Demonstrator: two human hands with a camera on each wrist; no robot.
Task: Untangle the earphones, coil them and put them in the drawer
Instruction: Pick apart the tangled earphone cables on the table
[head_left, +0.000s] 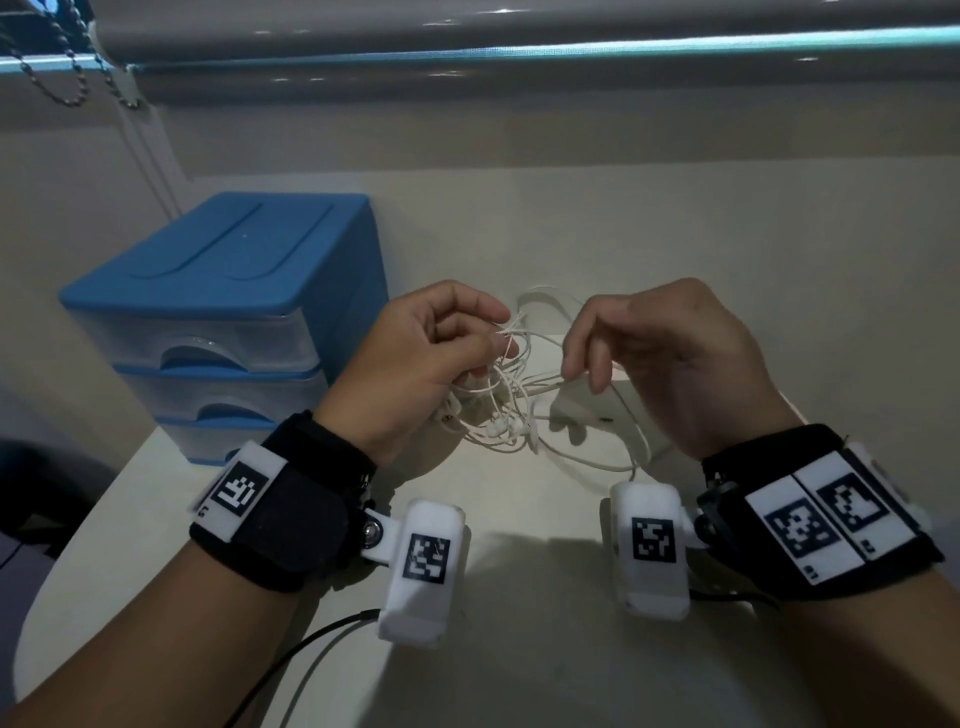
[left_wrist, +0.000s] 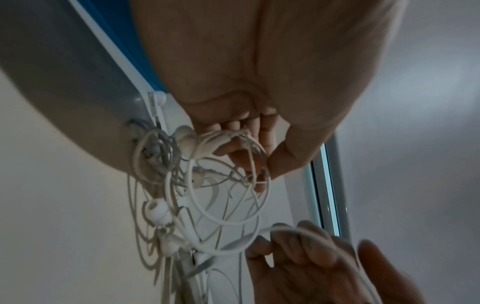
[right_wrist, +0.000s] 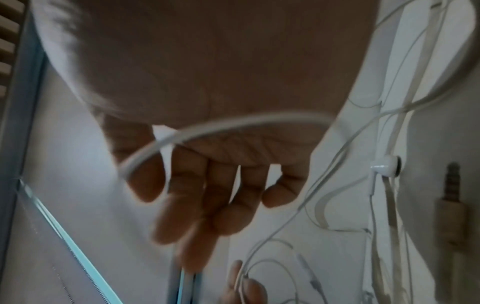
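Note:
A tangle of white earphones hangs just above the white table, right of a blue three-drawer unit whose drawers are all closed. My left hand pinches a bunch of loops at the top of the tangle; its thumb and fingertips clamp the strands, and two earbuds dangle below. My right hand holds one strand pulled out to the right; that cable runs across its palm and round the thumb. Another earbud and the jack plug hang beside it.
A small white block lies on the table beneath the cables. A window blind with a bead chain runs along the back. Black wrist-camera leads trail over the table's near left edge.

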